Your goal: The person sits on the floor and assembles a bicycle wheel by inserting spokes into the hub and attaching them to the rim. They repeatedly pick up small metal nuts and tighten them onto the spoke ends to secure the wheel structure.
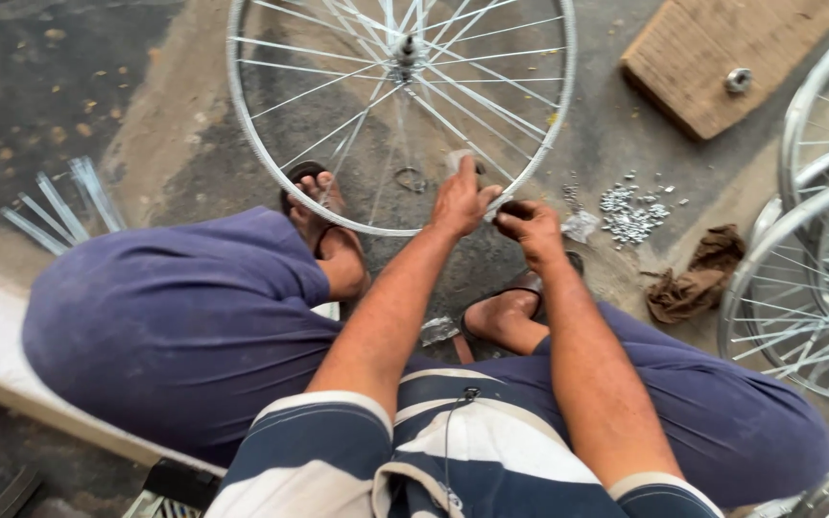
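Fingers of the left hand (462,200) pinch the near edge of the wheel rim (259,158); the right hand (528,228) is closed just beside it, apparently on a small dark tool. Judged step: seating a spoke at the rim. Next, a steady rim. Stacked wheels (808,278) crowd the right; bare floor (69,77) lies left.

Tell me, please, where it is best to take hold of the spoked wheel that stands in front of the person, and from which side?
Probably grip the wheel at its near lower rim, coming from the person's side. The rim is thin and bare there, and both the left hand and the right hand are already at it. The spokes look too thin to hold.
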